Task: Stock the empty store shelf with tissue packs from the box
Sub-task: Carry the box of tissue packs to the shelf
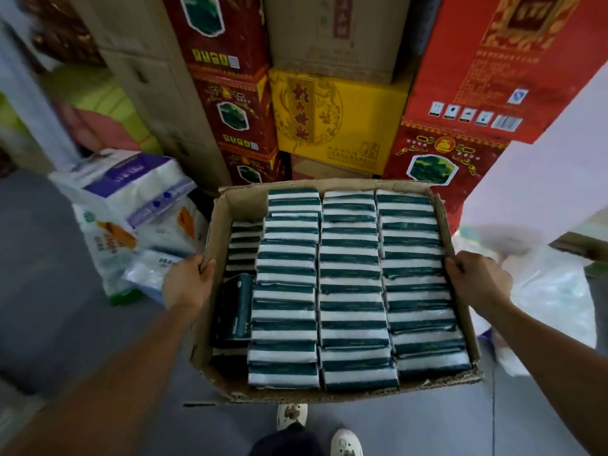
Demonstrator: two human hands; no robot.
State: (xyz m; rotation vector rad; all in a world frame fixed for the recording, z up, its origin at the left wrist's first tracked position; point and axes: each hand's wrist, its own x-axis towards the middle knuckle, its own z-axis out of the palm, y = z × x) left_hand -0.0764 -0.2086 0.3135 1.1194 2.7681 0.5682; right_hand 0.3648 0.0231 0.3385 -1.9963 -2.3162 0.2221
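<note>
A person's left hand (189,279) and right hand (477,278) grip the side walls of an open cardboard box (202,337) packed with green-and-white tissue packs (352,291); their print is unreadable.

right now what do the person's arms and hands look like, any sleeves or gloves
Both hands, left and right, are bare: no gloves, rings or watch visible. Both forearms are uncovered as far as the frame shows, with no sleeves in view.
</note>
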